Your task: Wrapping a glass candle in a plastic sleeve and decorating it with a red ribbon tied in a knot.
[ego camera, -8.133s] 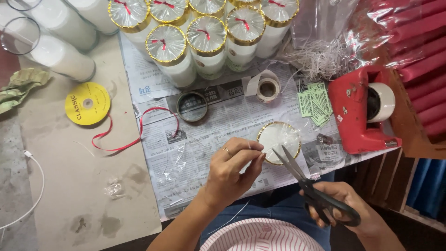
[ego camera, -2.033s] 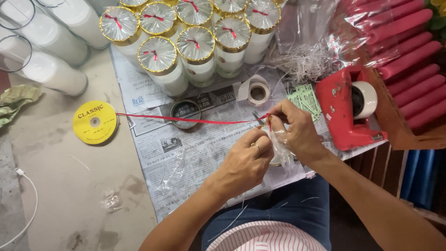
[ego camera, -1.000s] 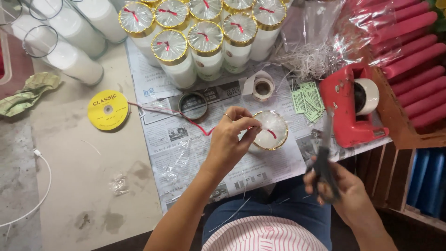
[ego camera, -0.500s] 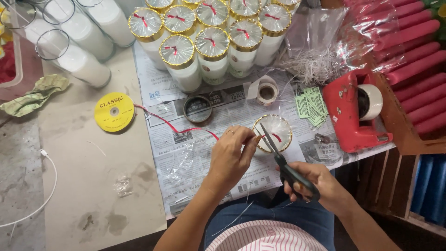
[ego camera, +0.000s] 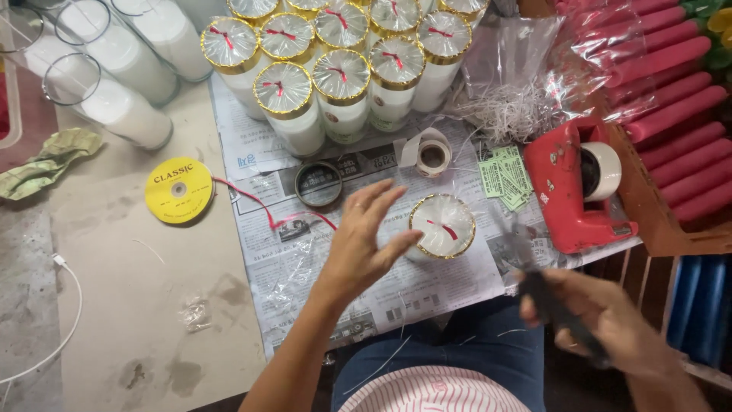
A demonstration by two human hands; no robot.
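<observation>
A: Head view first: the candle jar (ego camera: 442, 226) stands on the newspaper (ego camera: 427, 286) right in front of the person, its top wrapped in clear film with a gold rim and a short red ribbon piece across it.

B: Half a second back that ribbon still ran from the jar to the spool. Now it's cut?

A: Yes. The loose red ribbon (ego camera: 263, 210) lies slack at nine o'clock from the jar, trailing to the yellow spool (ego camera: 178, 191), apart from the jar. So I judge the tie on this jar finished.

B: And the hands?

A: The left hand (ego camera: 360, 240) has let go of the ribbon; fingers spread wide, thumb just touching the jar's rim at nine o'clock. The right hand (ego camera: 610, 324) has pulled back to five o'clock, closed round the dark scissors (ego camera: 553, 305), which are blurred.

B: Around it?

A: At twelve o'clock, a tape roll (ego camera: 432, 155), then a cluster of finished jars (ego camera: 343, 57) with the same gold rims. Green tickets (ego camera: 505, 174) and a red tape dispenser (ego camera: 579, 187) sit at two to three o'clock.
</observation>
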